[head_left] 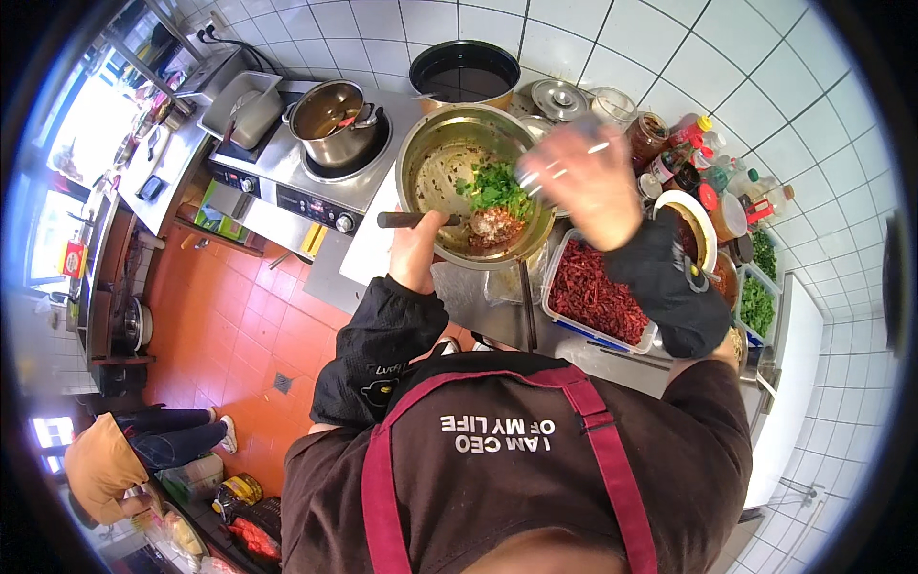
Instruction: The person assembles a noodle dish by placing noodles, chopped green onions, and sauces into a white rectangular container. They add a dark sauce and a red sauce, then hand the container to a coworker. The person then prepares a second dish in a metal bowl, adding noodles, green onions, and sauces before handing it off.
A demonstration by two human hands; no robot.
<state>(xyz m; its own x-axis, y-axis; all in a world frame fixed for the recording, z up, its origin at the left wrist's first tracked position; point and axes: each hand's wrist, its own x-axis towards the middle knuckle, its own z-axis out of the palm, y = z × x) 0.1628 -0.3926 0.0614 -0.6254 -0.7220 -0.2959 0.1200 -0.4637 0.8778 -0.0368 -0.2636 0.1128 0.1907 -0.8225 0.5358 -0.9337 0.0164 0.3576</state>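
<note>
A wide steel mixing bowl (413, 158) sits before me, holding chopped green herbs (495, 184), red chilli flakes (497, 230) and a pale powder. At its near left rim, my left hand (418, 256) is closed around a dark-handled utensil (400, 220); the utensil's head is hard to make out in the bowl. My right hand (588, 187) hovers over the bowl's right side, smeared by motion. Its fingers curl round something clear with bright glints, too blurred to name. Below the right forearm stands a plastic tub of shredded dark-red food (595, 297).
Left of the bowl, a steel pot (335, 122) stands on a cooktop. Behind is a pot of dark liquid (466, 75). Sauce bottles and jars (708, 158) crowd the back right, near a tub of chopped greens (757, 306). Another person (110, 469) is at the lower left.
</note>
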